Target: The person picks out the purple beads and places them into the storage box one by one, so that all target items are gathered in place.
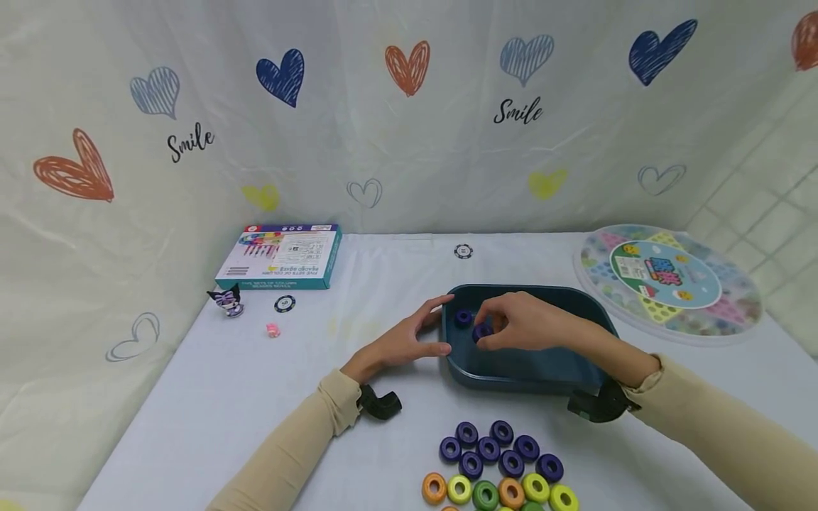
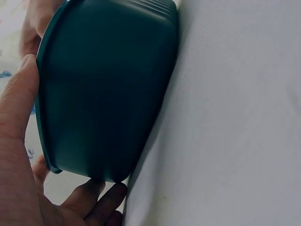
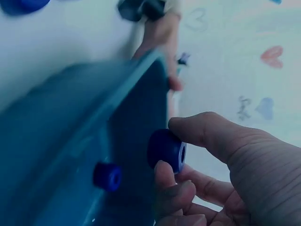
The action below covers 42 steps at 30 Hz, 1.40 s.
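A dark teal plastic bin stands on the table in the head view. My left hand holds its left end, thumb and fingers spread around the wall; the left wrist view shows the thumb at the rim and fingers by the lower corner of the bin. Inside the bin, my right hand pinches a dark purple ring bead between thumb and fingers. Another purple ring bead lies on the bin's floor near the left end. Several more purple ring beads sit on the cloth in front of the bin.
Orange, yellow and green ring beads lie at the near edge. A flat box, a small figurine, poker chips and a pink piece are at left and back. A round patterned package lies right.
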Each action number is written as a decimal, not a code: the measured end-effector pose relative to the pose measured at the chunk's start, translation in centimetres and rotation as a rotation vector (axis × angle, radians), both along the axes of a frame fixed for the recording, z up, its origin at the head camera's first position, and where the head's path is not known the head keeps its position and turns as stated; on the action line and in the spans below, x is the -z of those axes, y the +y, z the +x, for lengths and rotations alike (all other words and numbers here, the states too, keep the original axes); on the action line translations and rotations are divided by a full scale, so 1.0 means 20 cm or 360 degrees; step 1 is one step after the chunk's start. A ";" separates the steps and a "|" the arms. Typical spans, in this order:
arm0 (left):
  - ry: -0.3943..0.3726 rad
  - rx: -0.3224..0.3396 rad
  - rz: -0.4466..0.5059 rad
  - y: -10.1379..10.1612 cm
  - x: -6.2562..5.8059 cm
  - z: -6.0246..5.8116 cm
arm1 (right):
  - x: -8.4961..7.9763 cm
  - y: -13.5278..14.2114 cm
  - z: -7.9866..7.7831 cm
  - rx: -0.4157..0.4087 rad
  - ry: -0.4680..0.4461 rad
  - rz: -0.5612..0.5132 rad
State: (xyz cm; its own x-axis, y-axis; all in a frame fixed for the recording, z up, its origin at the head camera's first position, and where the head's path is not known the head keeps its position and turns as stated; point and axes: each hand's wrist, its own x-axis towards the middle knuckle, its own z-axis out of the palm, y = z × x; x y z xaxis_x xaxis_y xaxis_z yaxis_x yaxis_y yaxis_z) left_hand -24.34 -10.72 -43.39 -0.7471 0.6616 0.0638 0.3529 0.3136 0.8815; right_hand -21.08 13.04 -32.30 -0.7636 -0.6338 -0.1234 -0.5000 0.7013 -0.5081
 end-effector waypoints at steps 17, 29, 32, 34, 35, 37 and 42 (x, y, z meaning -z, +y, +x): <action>0.0006 0.0003 0.0020 0.01 0.01 0.01 | 0.11 -0.05 -0.25 -0.0032 -0.0167 0.0273; 0.0027 0.0022 0.0021 0.01 0.00 0.00 | 0.14 -0.07 -0.27 -0.0014 -0.0451 0.0361; 0.0024 0.0015 0.0017 0.01 0.01 0.00 | 0.14 -0.08 -0.28 0.0018 -0.0493 0.0302; 0.0018 0.0010 0.0015 0.01 0.01 0.00 | 0.14 -0.09 -0.28 0.0027 -0.0508 0.0271; 0.0017 0.0008 0.0015 0.01 0.01 0.00 | 0.14 -0.10 -0.28 0.0024 -0.0505 0.0263; 0.0015 0.0003 0.0010 0.00 0.01 0.00 | 0.14 -0.11 -0.28 0.0011 -0.0497 0.0252; 0.0017 -0.0005 0.0007 0.00 0.01 0.00 | 0.14 -0.12 -0.28 -0.0031 -0.0434 0.0237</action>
State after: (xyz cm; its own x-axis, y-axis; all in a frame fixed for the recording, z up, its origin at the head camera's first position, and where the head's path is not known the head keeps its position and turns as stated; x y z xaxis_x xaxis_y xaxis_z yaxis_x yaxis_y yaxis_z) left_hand -24.43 -10.76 -43.54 -0.7486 0.6588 0.0747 0.3613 0.3108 0.8791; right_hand -26.61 10.70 -35.01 -0.6773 -0.6077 -0.4147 -0.3737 0.7697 -0.5176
